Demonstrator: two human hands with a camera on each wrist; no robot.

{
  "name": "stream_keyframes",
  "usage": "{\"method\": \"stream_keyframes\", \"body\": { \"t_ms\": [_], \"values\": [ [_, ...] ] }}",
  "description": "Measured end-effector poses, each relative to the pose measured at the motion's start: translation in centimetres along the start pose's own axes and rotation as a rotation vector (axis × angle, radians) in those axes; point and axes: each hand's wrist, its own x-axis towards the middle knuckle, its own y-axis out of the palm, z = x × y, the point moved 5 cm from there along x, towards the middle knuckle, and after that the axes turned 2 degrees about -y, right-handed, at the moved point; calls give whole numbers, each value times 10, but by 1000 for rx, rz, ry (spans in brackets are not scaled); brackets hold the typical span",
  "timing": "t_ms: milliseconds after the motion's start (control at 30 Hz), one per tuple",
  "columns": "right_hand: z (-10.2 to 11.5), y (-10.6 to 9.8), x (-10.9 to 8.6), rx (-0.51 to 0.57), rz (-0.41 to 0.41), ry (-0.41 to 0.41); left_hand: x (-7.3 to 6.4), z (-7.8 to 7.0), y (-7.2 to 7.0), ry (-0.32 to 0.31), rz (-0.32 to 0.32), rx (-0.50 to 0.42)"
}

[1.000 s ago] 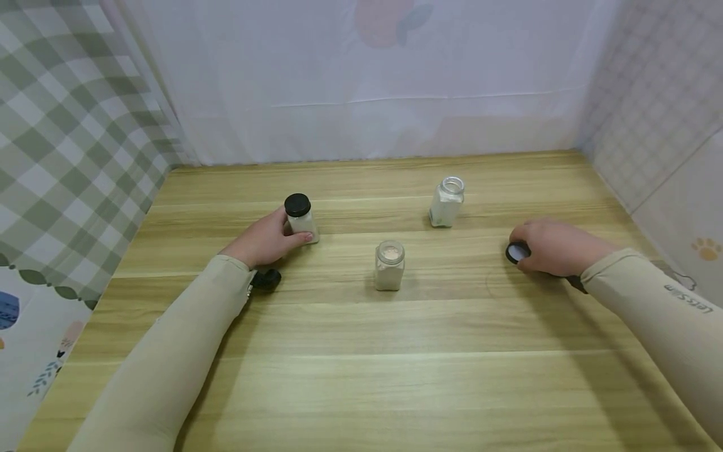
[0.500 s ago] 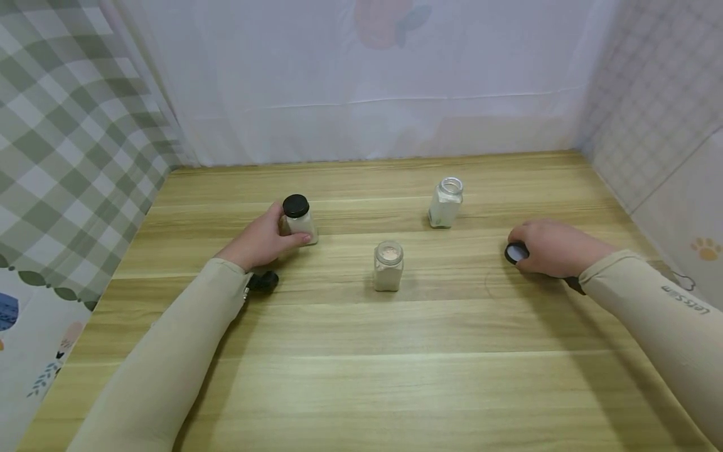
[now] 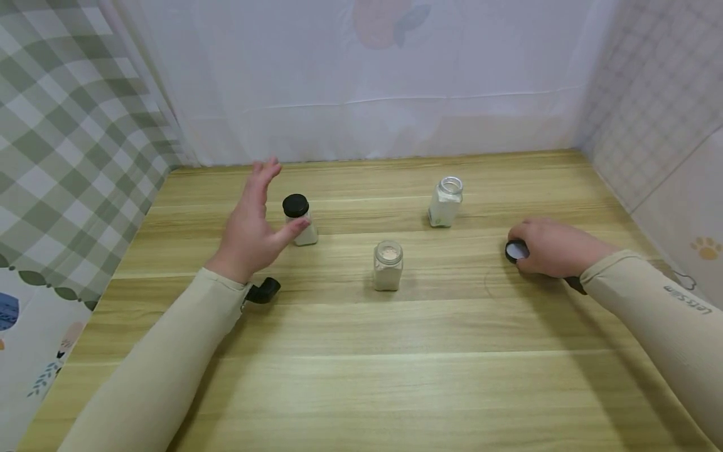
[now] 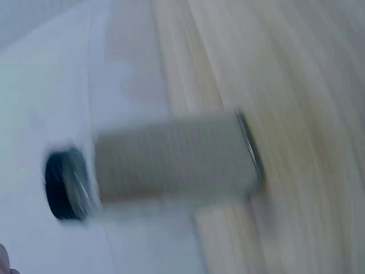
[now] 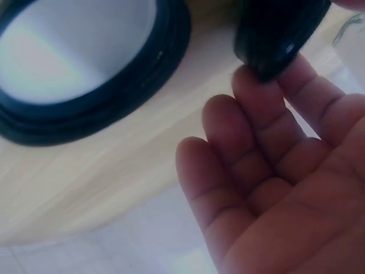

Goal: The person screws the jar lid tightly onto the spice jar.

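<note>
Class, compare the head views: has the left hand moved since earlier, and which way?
Yes: against the black-lidded glass jar, the left hand has opened and shifted left, its fingertips now overlapping the back edge of the wooden table in view.

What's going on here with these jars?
A person is at a wooden table, their left hand open beside a capped jar. Their right hand pinches a loose black lid, with another lid close by. Two more jars stand upright and uncapped: a near jar and a far jar.

dark lettering reading "letsslim" along right sleeve
</note>
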Motion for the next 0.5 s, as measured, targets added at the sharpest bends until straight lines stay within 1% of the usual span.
{"method": "stream_keyframes", "body": {
  "t_ms": [67, 167, 233, 267, 300, 367, 433, 500],
  "values": [
    [2, -2, 0, 14, -7, 12, -4, -17, 6, 107, -4, 36],
    [7, -8, 1, 35, -33, 12, -10, -38, 20, 241, 30, 82],
    [12, -12, 1, 52, -50, 9, -14, -50, 32, 307, 70, 110],
    [15, -14, 1, 60, -63, 2, -16, -54, 39, 328, 99, 122],
    [19, -17, 2, 67, -73, -2, -17, -57, 45, 339, 133, 131],
    [26, -22, 2, 75, -91, -13, -19, -62, 59, 331, 215, 143],
    [35, -27, 2, 92, -110, -18, -20, -64, 73, 288, 302, 150],
    [43, -31, 2, 108, -129, -24, -20, -63, 84, 229, 378, 152]
  ]
}}
